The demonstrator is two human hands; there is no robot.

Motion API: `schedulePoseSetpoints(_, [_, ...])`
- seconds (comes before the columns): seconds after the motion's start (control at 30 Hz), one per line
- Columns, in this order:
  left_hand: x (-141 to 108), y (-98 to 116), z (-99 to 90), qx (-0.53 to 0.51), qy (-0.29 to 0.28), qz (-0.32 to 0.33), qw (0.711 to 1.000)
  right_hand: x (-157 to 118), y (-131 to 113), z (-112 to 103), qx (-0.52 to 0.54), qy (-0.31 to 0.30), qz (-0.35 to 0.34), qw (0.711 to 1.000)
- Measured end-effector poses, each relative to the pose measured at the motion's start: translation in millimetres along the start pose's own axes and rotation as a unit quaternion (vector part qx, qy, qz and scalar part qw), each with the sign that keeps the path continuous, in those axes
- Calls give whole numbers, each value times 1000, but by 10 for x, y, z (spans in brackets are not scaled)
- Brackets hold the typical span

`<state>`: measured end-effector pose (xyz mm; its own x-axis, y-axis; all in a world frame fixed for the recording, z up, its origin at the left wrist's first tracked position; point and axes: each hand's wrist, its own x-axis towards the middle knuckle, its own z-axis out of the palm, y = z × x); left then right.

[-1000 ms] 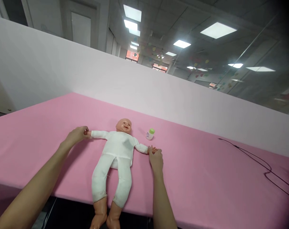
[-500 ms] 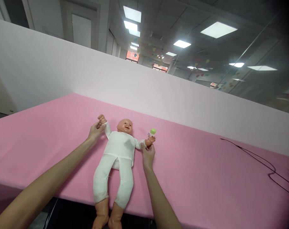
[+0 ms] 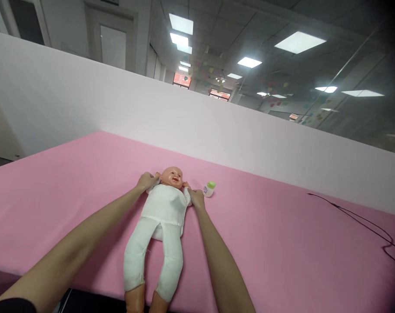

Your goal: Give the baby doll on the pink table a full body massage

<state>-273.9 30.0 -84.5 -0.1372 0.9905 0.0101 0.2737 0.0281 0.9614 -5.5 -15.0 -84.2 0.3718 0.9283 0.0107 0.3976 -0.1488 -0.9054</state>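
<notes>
A baby doll in a white cloth suit lies on its back on the pink-covered table, its legs toward me. My left hand is closed around the doll's arm on the left, beside its head. On the other side, my right hand grips the doll's other arm near the wrist. Both doll arms are bent up, with the small hands close to the head. Just right of my right hand stands a small clear bottle with a green cap.
A thin black cable runs across the right side of the table. Behind the table rises a white partition, with a room and ceiling lights beyond it. The table's front edge passes under the doll's lower legs.
Both hands have moved inward and up, folding the doll's spread arms in toward its head. The bottle, partly covered by the doll's hand before, now shows fully.
</notes>
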Motion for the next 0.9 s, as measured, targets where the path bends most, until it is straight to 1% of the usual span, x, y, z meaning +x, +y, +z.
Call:
schedulePoseSetpoints(0.1, [-3, 30, 11, 0, -20, -3, 1000, 28, -27, -17, 17, -22, 8, 1000])
schedulePoseSetpoints(0.17, [-36, 57, -44, -17, -37, -3, 999, -5, -27, -81, 39, -36, 2, 999])
schedulePoseSetpoints(0.2, [-65, 72, -103, -29, -46, -3, 999, -36, -17, -136, 57, -45, -5, 997])
schedulePoseSetpoints(0.27, [-148, 93, -285, -67, -75, 11, 995, -125, 18, -296, 109, -79, -34, 990])
schedulePoseSetpoints(0.33, [-260, 93, -528, -115, -122, 49, 985, -250, 60, -499, 156, -134, -87, 975])
schedulePoseSetpoints(0.37, [-322, 81, -654, -128, -152, 75, 977, -325, 77, -602, 161, -163, -116, 966])
schedulePoseSetpoints(0.4, [-385, 61, -772, -125, -185, 101, 969, -408, 89, -697, 149, -188, -146, 960])
schedulePoseSetpoints(0.47, [-507, -3, -956, -70, -252, 155, 953, -591, 103, -840, 92, -221, -199, 950])
schedulePoseSetpoints(0.53, [-612, -86, -1052, 15, -306, 218, 927, -772, 111, -908, 16, -250, -238, 938])
schedulePoseSetpoints(0.6, [-695, -163, -1078, 86, -334, 272, 899, -921, 124, -918, -56, -271, -252, 927])
schedulePoseSetpoints(0.7, [-772, -202, -1076, 153, -337, 310, 875, -1029, 143, -908, -109, -269, -256, 922])
schedulePoseSetpoints(0.77, [-791, -163, -1076, 154, -339, 313, 873, -1006, 137, -907, -99, -256, -266, 924])
schedulePoseSetpoints(0.8, [-788, -127, -1071, 136, -339, 306, 879, -966, 125, -902, -83, -246, -269, 927])
schedulePoseSetpoints(0.83, [-776, -84, -1055, 105, -331, 291, 891, -907, 106, -886, -59, -233, -267, 933])
schedulePoseSetpoints(0.87, [-753, -39, -1025, 61, -313, 268, 909, -833, 82, -855, -26, -214, -258, 942])
schedulePoseSetpoints(0.9, [-719, 7, -978, 8, -280, 241, 929, -745, 56, -806, 15, -188, -245, 951])
